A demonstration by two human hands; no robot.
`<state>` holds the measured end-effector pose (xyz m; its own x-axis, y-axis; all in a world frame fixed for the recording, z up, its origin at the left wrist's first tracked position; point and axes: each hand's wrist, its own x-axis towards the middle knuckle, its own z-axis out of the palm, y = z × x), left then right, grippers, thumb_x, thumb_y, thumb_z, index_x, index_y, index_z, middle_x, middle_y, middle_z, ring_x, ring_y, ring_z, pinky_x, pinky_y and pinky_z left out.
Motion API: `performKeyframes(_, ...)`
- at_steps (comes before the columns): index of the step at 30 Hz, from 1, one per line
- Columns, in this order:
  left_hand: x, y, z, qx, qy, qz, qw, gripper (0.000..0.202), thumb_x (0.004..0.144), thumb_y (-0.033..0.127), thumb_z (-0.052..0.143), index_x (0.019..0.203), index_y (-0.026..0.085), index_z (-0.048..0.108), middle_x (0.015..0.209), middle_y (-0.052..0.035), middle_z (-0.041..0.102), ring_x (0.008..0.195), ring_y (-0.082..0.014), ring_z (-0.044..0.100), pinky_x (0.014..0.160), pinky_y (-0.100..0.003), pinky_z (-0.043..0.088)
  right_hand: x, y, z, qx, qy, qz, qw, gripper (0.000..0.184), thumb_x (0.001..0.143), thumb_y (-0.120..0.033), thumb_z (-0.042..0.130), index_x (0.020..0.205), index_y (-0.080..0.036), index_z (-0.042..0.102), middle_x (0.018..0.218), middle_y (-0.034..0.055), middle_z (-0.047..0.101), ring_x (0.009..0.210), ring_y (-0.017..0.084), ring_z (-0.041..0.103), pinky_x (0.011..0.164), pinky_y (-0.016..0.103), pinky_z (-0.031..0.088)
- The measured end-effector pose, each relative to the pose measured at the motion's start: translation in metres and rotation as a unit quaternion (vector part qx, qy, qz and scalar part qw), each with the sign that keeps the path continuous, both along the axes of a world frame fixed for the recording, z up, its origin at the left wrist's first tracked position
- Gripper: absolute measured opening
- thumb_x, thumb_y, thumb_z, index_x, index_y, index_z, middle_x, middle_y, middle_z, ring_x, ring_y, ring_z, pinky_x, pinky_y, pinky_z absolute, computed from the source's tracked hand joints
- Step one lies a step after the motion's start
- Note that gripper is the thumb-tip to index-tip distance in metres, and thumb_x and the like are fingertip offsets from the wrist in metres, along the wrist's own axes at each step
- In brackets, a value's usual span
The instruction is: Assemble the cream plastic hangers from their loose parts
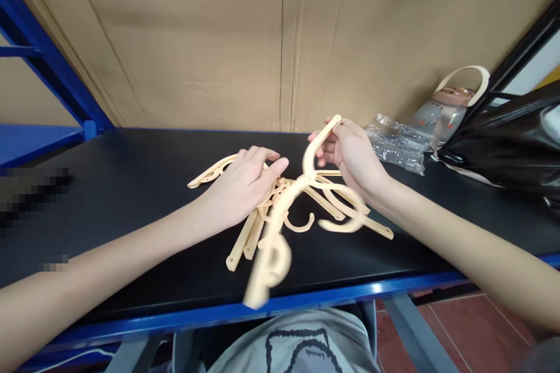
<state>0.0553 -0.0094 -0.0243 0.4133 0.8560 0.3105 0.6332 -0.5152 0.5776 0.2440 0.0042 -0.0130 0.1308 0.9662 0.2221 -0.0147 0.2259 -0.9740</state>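
Observation:
My right hand pinches one end of a beige plastic folding clothes hanger, raised above the table. Its lower arm, slightly blurred, slants toward the front edge, and its hook curls out to the right. My left hand rests palm down over a pile of similar beige hangers, fingers stretched out and thumb apart. Some pile pieces stick out to the left of that hand, and others spread below and to the right, partly behind the raised hanger. What lies under the left palm is hidden.
The black tabletop has a blue front edge. Crumpled clear plastic wrap lies beyond my right hand, near a handled bottle and a black bag. A cardboard panel stands behind; blue frame parts rise at left.

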Motion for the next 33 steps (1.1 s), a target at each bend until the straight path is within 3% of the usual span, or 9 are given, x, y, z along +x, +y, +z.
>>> performKeyframes(3, 0.005, -0.007, 0.003, -0.207, -0.110, -0.077, 0.969, 0.043, 0.090, 0.055, 0.038, 0.082, 0.019, 0.061, 0.084, -0.0048, 0.064, 0.081, -0.0191, 0.059, 0.072, -0.032, 0.047, 0.001, 0.000, -0.007, 0.032, -0.030, 0.013, 0.999, 0.020, 0.092, -0.018, 0.031, 0.110, -0.024, 0.027, 0.099, 0.0029, 0.063, 0.069, 0.009, 0.064, 0.066, 0.025, 0.054)
performKeyframes(6, 0.007, -0.012, 0.007, -0.349, -0.190, -0.099, 0.912, 0.033, 0.083, 0.049, 0.058, 0.070, 0.019, 0.053, 0.061, 0.0014, 0.049, 0.052, -0.0102, 0.045, 0.048, -0.024, 0.039, 0.009, 0.006, -0.014, 0.137, -0.188, -0.022, 0.972, 0.029, 0.089, -0.017, 0.034, 0.117, -0.024, 0.032, 0.116, 0.0069, 0.056, 0.093, 0.014, 0.063, 0.079, 0.032, 0.054)
performKeyframes(9, 0.002, -0.005, 0.010, -0.384, -0.262, -0.066, 0.883, 0.032, 0.080, 0.040, 0.065, 0.065, 0.019, 0.046, 0.055, 0.0064, 0.031, 0.042, -0.0046, 0.024, 0.036, -0.019, 0.024, 0.016, 0.005, -0.012, 0.269, -0.347, -0.083, 0.895, 0.033, 0.088, -0.013, 0.035, 0.119, -0.023, 0.041, 0.124, 0.0078, 0.052, 0.113, 0.017, 0.054, 0.093, 0.036, 0.047)
performKeyframes(13, -0.005, 0.008, 0.015, -0.396, -0.333, -0.014, 0.855, 0.029, 0.083, 0.032, 0.062, 0.064, 0.018, 0.045, 0.056, 0.0073, 0.025, 0.041, -0.0023, 0.015, 0.033, -0.016, 0.017, 0.011, -0.010, -0.003, 0.318, -0.458, -0.039, 0.829, 0.029, 0.092, -0.016, 0.035, 0.116, -0.022, 0.050, 0.114, 0.0047, 0.061, 0.109, 0.019, 0.055, 0.096, 0.039, 0.043)
performKeyframes(16, -0.005, 0.005, 0.018, -0.388, -0.298, -0.029, 0.872, 0.027, 0.081, 0.033, 0.064, 0.066, 0.018, 0.047, 0.056, 0.0071, 0.026, 0.042, -0.0022, 0.016, 0.033, -0.016, 0.013, 0.003, -0.020, 0.001, 0.335, -0.541, -0.045, 0.770, 0.026, 0.093, -0.024, 0.042, 0.115, -0.021, 0.055, 0.116, 0.0056, 0.061, 0.112, 0.022, 0.053, 0.098, 0.043, 0.038)
performKeyframes(20, -0.001, -0.006, 0.016, -0.396, -0.218, -0.087, 0.888, 0.032, 0.077, 0.039, 0.069, 0.066, 0.019, 0.047, 0.057, 0.0064, 0.028, 0.044, -0.0034, 0.020, 0.036, -0.017, 0.012, -0.001, -0.023, -0.001, 0.321, -0.638, 0.078, 0.695, 0.027, 0.097, -0.024, 0.037, 0.107, -0.018, 0.061, 0.098, 0.0076, 0.065, 0.094, 0.020, 0.059, 0.080, 0.033, 0.044)
performKeyframes(22, 0.001, -0.008, 0.015, -0.393, -0.216, -0.099, 0.889, 0.032, 0.077, 0.039, 0.068, 0.065, 0.018, 0.047, 0.058, 0.0055, 0.030, 0.045, -0.0043, 0.023, 0.037, -0.018, 0.015, 0.000, -0.023, -0.003, 0.294, -0.639, 0.100, 0.704, 0.029, 0.098, -0.024, 0.034, 0.107, -0.017, 0.061, 0.095, 0.0073, 0.066, 0.085, 0.018, 0.060, 0.069, 0.028, 0.042)
performKeyframes(30, 0.003, -0.010, 0.011, -0.310, -0.252, -0.040, 0.916, 0.033, 0.085, 0.029, 0.058, 0.060, 0.017, 0.040, 0.056, 0.0062, 0.025, 0.045, -0.0035, 0.021, 0.038, -0.015, 0.018, -0.008, -0.025, -0.005, 0.190, -0.506, 0.069, 0.838, 0.031, 0.097, -0.024, 0.038, 0.088, -0.015, 0.066, 0.069, 0.0010, 0.062, 0.057, 0.010, 0.050, 0.060, 0.023, 0.034)
performKeyframes(33, 0.005, -0.012, 0.009, -0.327, -0.253, -0.041, 0.910, 0.031, 0.088, 0.025, 0.051, 0.061, 0.016, 0.040, 0.054, 0.0065, 0.026, 0.044, -0.0028, 0.021, 0.038, -0.014, 0.018, -0.009, -0.025, -0.005, 0.175, -0.488, 0.097, 0.850, 0.037, 0.097, -0.023, 0.037, 0.073, -0.014, 0.064, 0.058, -0.0014, 0.055, 0.051, 0.008, 0.043, 0.057, 0.021, 0.033)
